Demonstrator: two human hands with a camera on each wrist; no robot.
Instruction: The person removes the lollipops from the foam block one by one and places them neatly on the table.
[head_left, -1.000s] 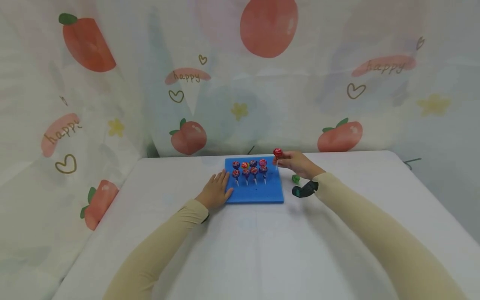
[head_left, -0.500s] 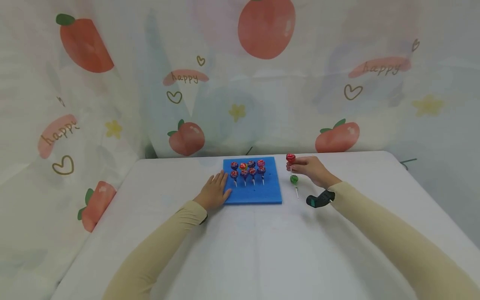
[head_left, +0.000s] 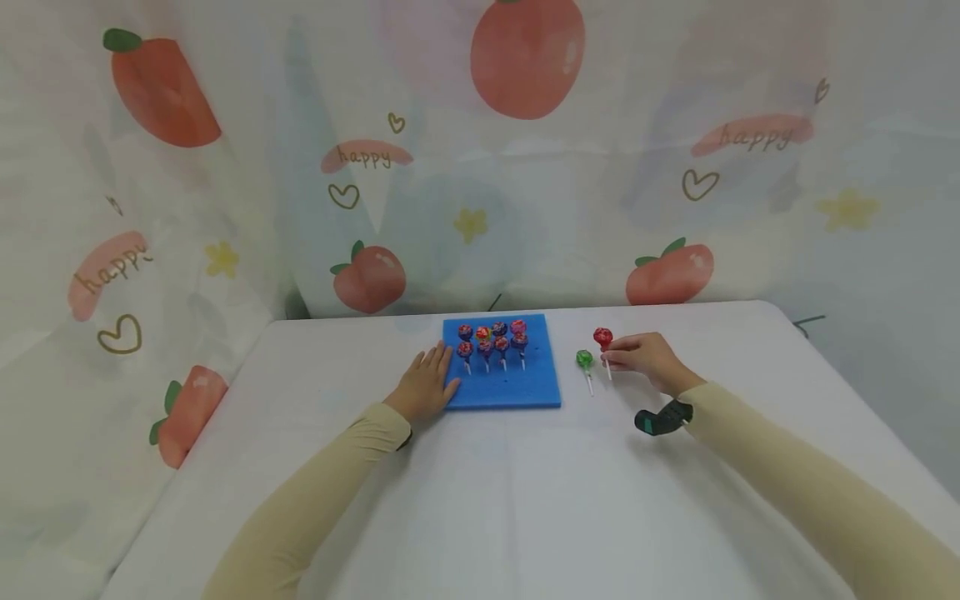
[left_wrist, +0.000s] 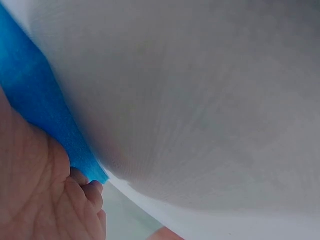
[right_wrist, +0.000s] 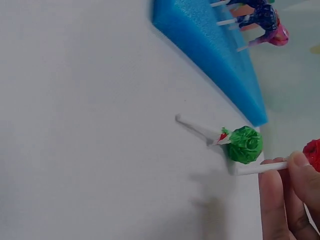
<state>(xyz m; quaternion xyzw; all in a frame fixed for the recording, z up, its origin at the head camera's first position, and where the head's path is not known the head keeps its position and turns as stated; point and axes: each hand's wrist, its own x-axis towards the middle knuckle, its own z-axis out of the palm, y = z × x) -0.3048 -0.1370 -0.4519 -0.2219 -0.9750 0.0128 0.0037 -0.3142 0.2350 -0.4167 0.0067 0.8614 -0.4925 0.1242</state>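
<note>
My right hand point(head_left: 647, 360) pinches a red-wrapped lollipop point(head_left: 603, 337) by its white stick, just under the candy. In the right wrist view the thumb and fingers grip that stick point(right_wrist: 270, 167). A green lollipop point(head_left: 584, 359) lies on the table just left of this hand. My left hand point(head_left: 422, 385) rests with straight fingers along the left edge of a blue foam board point(head_left: 517, 390). Several wrapped lollipops point(head_left: 502, 343) stand upright in the board in two rows. In the left wrist view, the palm point(left_wrist: 40, 185) lies against the board's side.
A white cloth-covered table point(head_left: 480, 500) carries everything. A patterned curtain point(head_left: 570, 217) hangs close behind its far edge. A dark wrist strap piece point(head_left: 663, 418) hangs under the right wrist.
My right hand has moved right and toward me, carrying the red lollipop away from the board and past the green one. My left hand has stayed on the board.
</note>
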